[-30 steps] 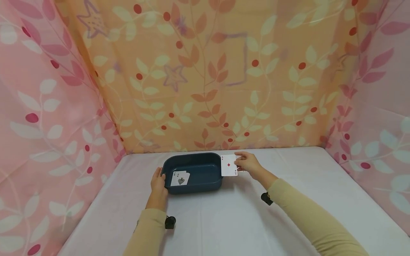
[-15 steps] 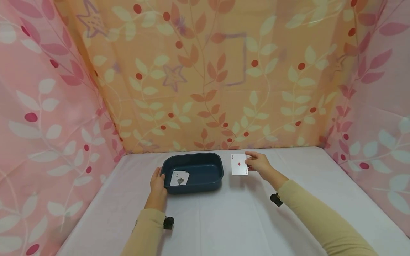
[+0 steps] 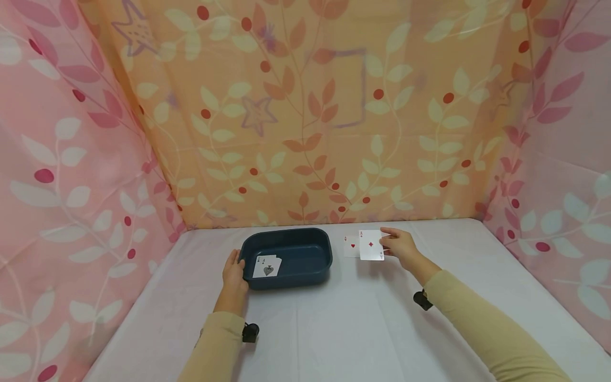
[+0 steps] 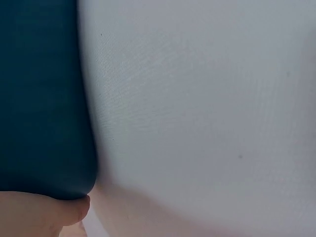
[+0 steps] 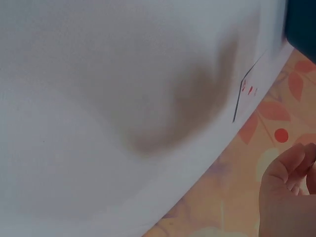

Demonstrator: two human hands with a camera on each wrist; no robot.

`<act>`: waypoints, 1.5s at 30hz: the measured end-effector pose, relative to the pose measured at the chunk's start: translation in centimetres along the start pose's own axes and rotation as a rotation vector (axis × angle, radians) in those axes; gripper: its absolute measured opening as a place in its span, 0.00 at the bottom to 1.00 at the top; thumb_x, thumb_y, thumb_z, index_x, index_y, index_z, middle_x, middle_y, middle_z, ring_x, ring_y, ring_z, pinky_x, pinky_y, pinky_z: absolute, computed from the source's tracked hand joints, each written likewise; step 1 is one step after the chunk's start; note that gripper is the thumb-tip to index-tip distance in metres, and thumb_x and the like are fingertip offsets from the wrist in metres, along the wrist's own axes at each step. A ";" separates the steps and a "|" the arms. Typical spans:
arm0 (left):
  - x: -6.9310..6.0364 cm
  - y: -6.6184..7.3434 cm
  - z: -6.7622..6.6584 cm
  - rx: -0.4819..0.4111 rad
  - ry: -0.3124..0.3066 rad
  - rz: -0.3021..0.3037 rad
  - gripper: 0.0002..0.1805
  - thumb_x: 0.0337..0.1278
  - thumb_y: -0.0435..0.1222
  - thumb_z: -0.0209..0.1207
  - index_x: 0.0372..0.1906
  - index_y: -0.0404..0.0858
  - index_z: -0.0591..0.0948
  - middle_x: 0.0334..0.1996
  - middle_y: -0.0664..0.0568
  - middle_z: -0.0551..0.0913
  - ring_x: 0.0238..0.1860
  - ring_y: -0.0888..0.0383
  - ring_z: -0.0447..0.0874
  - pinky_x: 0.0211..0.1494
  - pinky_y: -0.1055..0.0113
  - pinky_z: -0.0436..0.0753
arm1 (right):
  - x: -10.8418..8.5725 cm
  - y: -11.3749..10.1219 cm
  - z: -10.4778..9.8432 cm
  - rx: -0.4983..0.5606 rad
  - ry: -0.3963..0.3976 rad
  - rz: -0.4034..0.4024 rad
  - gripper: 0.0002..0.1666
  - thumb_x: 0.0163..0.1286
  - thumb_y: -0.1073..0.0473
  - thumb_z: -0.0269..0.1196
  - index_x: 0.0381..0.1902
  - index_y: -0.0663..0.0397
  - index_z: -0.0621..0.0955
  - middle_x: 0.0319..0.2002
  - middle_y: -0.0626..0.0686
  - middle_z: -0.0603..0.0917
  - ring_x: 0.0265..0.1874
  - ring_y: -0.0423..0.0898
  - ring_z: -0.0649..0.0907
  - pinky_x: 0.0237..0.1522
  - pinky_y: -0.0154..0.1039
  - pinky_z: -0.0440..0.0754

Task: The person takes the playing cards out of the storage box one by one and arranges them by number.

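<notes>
In the head view my left hand (image 3: 234,276) grips the left end of a dark blue rectangular dish (image 3: 286,284). The thumb (image 4: 74,210) lies against the dish's corner in the left wrist view. Inside the dish, at its left, lie overlapping playing cards (image 3: 267,266), a spade showing on top. To the right of the dish, my right hand (image 3: 401,248) pinches an ace of diamonds (image 3: 371,246) by its right edge, above the table. An ace of hearts (image 3: 351,246) lies on the table, partly hidden behind that card.
A white cloth (image 3: 334,329) covers the table. Pink leaf-patterned curtains (image 3: 62,175) hang at both sides, and an orange patterned curtain (image 3: 305,106) closes off the back edge. A small black device (image 3: 422,300) is on each wrist.
My right hand has carried the ace of diamonds rightward, away from the dish's right end. The ace of hearts has come into sight behind it. My left hand stays on the dish.
</notes>
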State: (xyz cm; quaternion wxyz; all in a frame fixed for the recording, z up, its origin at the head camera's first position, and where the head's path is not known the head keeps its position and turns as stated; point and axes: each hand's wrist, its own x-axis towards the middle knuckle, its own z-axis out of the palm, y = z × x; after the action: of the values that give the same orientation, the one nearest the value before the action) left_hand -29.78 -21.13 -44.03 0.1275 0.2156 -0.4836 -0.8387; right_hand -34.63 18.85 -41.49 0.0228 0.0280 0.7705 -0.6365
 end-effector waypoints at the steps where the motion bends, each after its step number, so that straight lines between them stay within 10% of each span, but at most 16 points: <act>1: 0.0 0.0 0.0 0.002 -0.001 -0.001 0.31 0.73 0.23 0.34 0.77 0.37 0.48 0.77 0.48 0.48 0.76 0.54 0.44 0.75 0.64 0.48 | 0.0 0.1 -0.1 0.008 0.007 0.001 0.30 0.70 0.71 0.55 0.69 0.71 0.65 0.39 0.57 0.80 0.27 0.39 0.80 0.31 0.32 0.82; 45: -0.3 0.2 0.4 0.029 0.025 0.017 0.30 0.72 0.21 0.35 0.76 0.36 0.53 0.75 0.47 0.54 0.75 0.55 0.50 0.74 0.66 0.50 | 4.2 3.6 -2.0 0.034 0.199 0.175 0.29 0.67 0.75 0.50 0.66 0.74 0.66 0.61 0.73 0.70 0.32 0.43 0.77 0.27 0.27 0.75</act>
State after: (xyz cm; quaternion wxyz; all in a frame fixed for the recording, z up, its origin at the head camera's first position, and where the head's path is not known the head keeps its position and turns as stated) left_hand -29.71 -20.84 -43.61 0.1373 0.2237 -0.4959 -0.8278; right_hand -38.55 21.55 -44.98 0.0013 0.1583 0.7527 -0.6391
